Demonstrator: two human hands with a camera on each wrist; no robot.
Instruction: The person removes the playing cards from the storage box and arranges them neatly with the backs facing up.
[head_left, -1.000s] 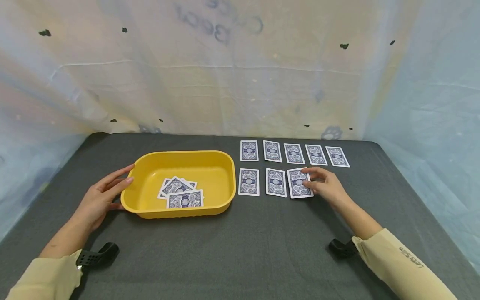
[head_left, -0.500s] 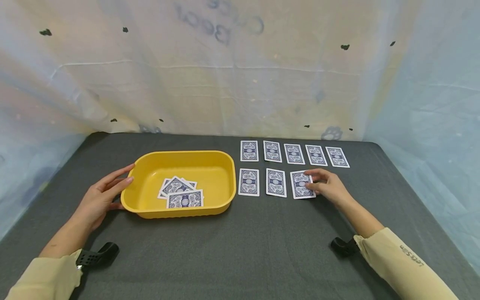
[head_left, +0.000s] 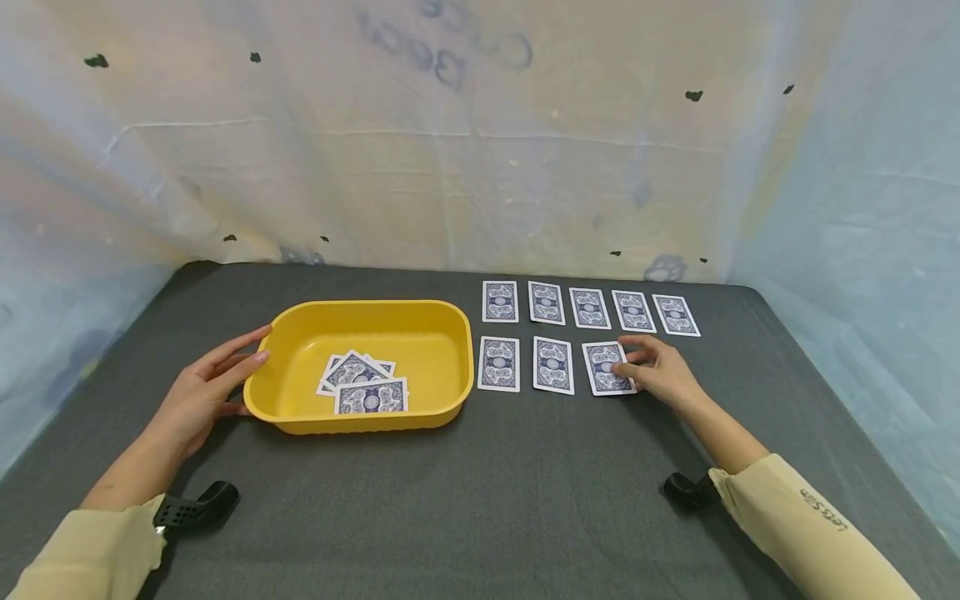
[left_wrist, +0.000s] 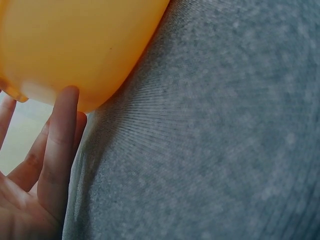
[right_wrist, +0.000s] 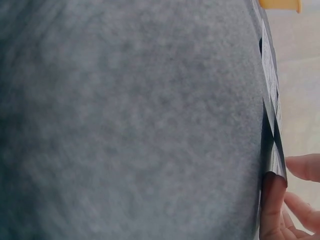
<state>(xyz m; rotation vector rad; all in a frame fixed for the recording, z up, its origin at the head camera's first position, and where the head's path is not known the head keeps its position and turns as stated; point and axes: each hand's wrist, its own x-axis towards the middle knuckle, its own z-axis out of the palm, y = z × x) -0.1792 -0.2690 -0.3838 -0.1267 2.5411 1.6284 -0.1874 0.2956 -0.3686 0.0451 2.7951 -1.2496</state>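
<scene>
1. Head view: right hand (head_left: 660,375) pinches patterned card (head_left: 604,371) by its right edge over dark cloth (head_left: 510,492)
2. Left hand (head_left: 197,398), fingers nearly straight, touches yellow tray (head_left: 438,354) at left end
3. Overlapping cards (head_left: 371,397) lie inside tray
4. Two cards (head_left: 552,365) lie between patterned card and tray; five cards (head_left: 589,308) line up behind

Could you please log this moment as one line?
left hand: touches yellow tray; right hand: pinches rightmost front-row card; tray: overlapping cards; back row: five cards
</scene>
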